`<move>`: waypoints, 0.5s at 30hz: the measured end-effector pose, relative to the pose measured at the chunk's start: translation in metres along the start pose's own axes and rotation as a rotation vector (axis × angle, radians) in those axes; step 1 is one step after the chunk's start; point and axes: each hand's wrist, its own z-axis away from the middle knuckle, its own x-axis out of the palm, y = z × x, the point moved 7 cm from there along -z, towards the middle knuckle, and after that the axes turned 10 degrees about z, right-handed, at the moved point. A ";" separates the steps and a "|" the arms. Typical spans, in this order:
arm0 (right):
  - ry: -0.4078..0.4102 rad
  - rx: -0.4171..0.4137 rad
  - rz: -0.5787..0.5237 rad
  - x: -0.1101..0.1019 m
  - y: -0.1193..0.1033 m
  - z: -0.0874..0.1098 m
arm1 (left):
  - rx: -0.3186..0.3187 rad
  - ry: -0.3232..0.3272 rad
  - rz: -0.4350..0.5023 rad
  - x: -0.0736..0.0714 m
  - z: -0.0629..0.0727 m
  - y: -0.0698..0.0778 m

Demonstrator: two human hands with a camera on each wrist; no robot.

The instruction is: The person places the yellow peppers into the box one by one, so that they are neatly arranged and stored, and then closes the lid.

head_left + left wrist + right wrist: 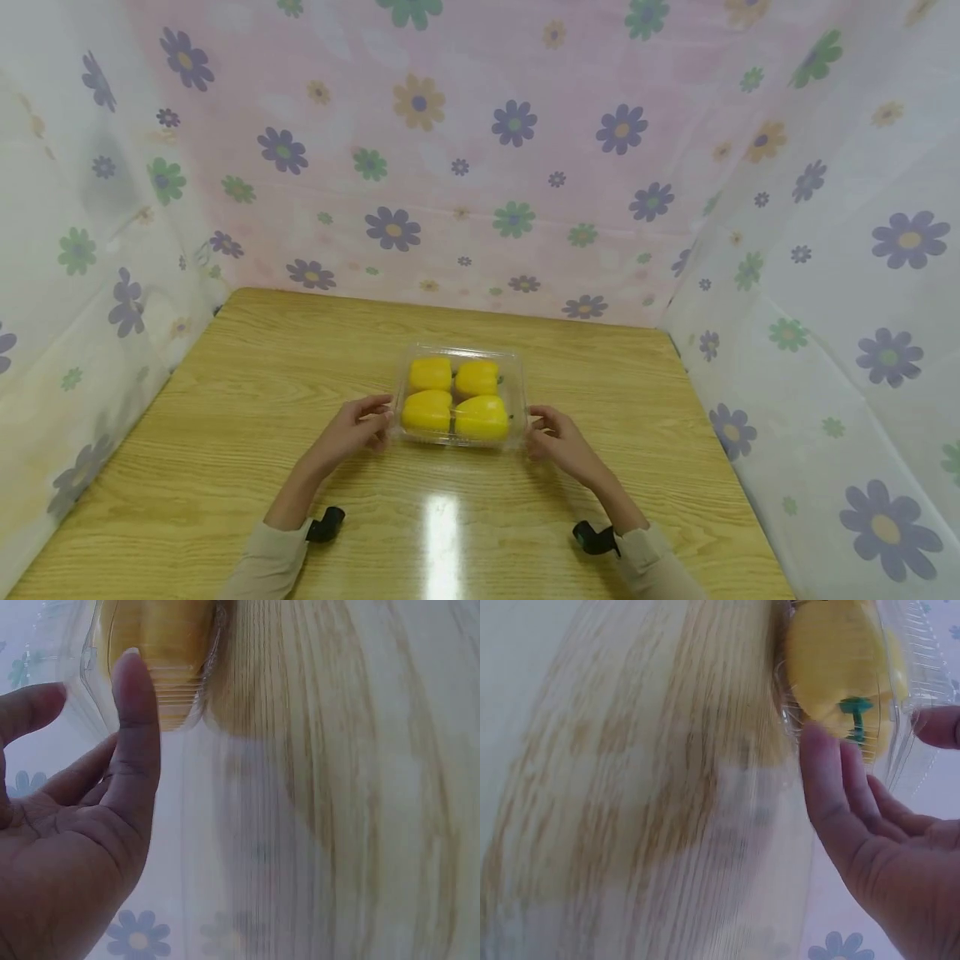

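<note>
A clear plastic clamshell box [461, 351] sits on the wooden table, holding several yellow bell peppers [481, 417] with small green stems. At its left side is my left hand [362, 427], thumb and fingers spread apart, fingertips right at the wall. In the left wrist view one long finger [135, 742] is nearly straight against the ribbed plastic. My right hand [553, 437] is at the opposite side. From the right wrist view, its fingers [823, 772] reach the lower wall beside a green stem [855, 712], and the thumb [937, 726] lies near the rim.
The wooden table [300, 358] reaches back to a pink flowered curtain [450, 192]. White flowered sheets [840, 350] hang along both sides. Each wrist carries a small black camera [326, 525], just past the beige sleeves [264, 557].
</note>
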 end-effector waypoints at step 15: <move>-0.137 0.058 -0.107 0.002 0.002 0.005 | -0.011 -0.070 -0.011 0.009 0.008 0.000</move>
